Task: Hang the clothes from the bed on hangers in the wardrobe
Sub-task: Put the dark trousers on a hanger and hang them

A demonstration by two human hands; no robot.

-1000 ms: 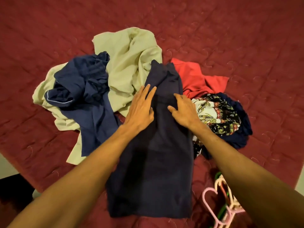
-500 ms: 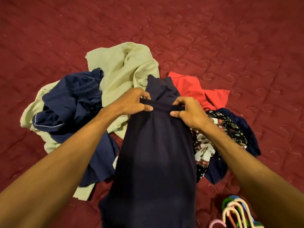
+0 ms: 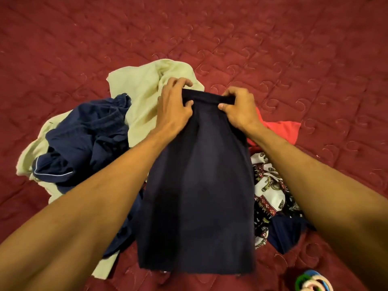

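Clothes lie heaped on the bed [image 3: 294, 49]. Both the left hand [image 3: 174, 108] and right hand [image 3: 239, 108] pinch the dark shorts [image 3: 197, 196] at the waistband. They look soft and light, best held there.

The bottom edge cuts the coloured hangers [image 3: 311, 282]; the navy garment [image 3: 197, 196] half hides the red garment [image 3: 281, 131].

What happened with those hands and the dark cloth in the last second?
The left hand and right hand, flat on the dark navy garment before, now pinch its top edge and have lifted it. The other clothes and hangers stayed on the bed.
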